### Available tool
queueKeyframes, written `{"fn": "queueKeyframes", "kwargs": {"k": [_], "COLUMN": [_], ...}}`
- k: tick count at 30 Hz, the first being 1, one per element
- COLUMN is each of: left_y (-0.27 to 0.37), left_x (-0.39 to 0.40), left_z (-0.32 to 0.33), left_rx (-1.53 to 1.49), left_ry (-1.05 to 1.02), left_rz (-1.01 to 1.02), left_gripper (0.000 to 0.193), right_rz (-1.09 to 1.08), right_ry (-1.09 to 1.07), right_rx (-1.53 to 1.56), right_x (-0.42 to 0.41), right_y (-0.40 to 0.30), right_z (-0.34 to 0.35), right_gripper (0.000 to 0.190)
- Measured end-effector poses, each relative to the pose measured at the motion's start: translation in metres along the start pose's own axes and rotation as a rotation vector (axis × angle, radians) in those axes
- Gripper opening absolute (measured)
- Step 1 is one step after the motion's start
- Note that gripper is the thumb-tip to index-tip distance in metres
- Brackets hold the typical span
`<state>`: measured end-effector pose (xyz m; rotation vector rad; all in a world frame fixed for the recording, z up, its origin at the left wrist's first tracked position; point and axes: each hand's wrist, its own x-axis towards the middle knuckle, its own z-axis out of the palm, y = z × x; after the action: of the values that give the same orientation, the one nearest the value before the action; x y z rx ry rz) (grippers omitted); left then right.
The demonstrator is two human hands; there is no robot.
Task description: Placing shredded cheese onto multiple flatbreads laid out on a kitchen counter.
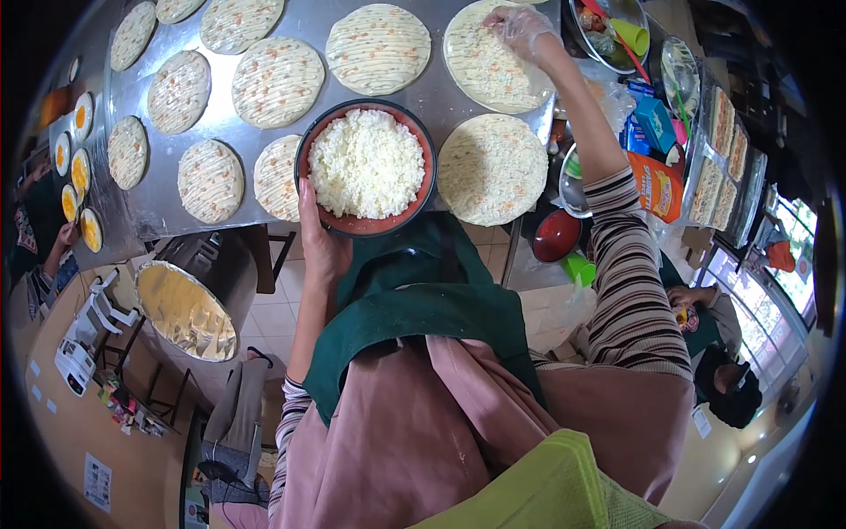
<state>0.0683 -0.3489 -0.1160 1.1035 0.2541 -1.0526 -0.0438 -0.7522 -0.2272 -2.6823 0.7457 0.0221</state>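
My left hand [324, 244] grips the near left side of a round bowl [431, 165], dark outside and reddish inside. Grated white cheese [367, 162] fills most of it. A clear plastic glove covers my right hand [522, 33], which is over the far part of a round dough base [462, 73] striped with cream sauce. Its fingertips are bunched close to the topping; whether they hold cheese cannot be told. White crumbs lie on that base and on the nearer dough base [492, 168]. Left of them, other bases [378, 49] carry sauce stripes and orange bits.
The bases lie on a metal table [436, 79]. On the right are a metal bowl [611, 33] with utensils, an orange spaghetti sauce pouch [655, 188] and packed trays [714, 192]. Round orange-topped items [80, 172] line the left. Other people [714, 344] are nearby.
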Motion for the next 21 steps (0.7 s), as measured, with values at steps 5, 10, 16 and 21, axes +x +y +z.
{"fn": "queueKeyframes", "kwargs": {"k": [5,10,16,21], "left_y": [0.000,-0.003,-0.004,-0.006], "left_x": [0.004,0.007,0.009,0.008], "left_z": [0.007,0.011,0.022,0.023], "left_rx": [0.010,0.024,0.021,0.020], "left_ry": [-0.051,-0.035,-0.061,-0.062], "left_rz": [-0.002,-0.006,-0.039,-0.012], "left_gripper": [0.056,0.058,0.055,0.055], "right_rz": [-0.074,0.045,0.210,0.106], "right_ry": [0.110,-0.068,-0.145,0.013], "right_rx": [-0.055,0.237,0.114,0.168], "right_x": [-0.012,-0.060,-0.075,-0.054], "right_y": [0.025,0.023,0.000,0.032], "right_z": [-0.023,-0.049,-0.024,-0.047], "right_gripper": [0.020,0.022,0.021,0.021]}}
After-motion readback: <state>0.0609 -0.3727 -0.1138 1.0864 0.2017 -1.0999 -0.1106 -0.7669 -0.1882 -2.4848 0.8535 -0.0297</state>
